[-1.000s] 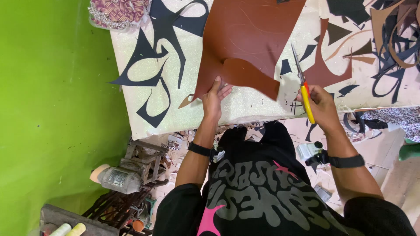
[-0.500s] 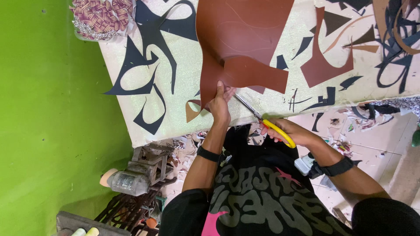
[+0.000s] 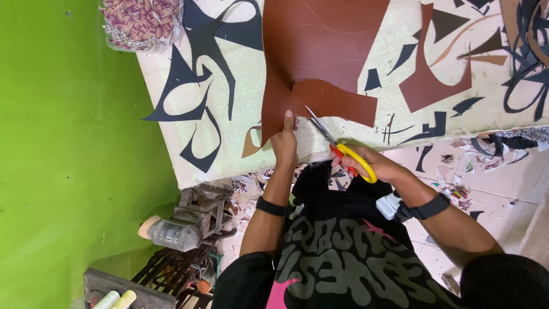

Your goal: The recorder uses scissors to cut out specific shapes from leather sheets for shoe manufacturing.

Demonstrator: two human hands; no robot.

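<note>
Nearest the camera, a dark printed shirt [image 3: 343, 257] fills the lower frame, with 2 forearms reaching up from it, each with a black wristband. To the left below the table sit a grey motor [image 3: 171, 232] on a black iron stand and 2 thread spools [image 3: 117, 299] against the green wall [image 3: 63, 154].

The right hand [image 3: 374, 166] is closed through the yellow handles of the scissors [image 3: 337, 146], which lie on a diagonal, blades pointing up and left toward the brown sheet [image 3: 320, 51]. The blade tips sit at the sheet's lower cut edge, just beside the left hand [image 3: 284, 143], whose fingers press flat on that sheet near the table's front edge.

The sheet lies on the pale glittery table [image 3: 240, 74], stretching away from the person. Black offcuts [image 3: 194, 86] and brown scraps [image 3: 429, 80] lie around it. A patterned bundle [image 3: 140, 20] sits at the far left corner.
</note>
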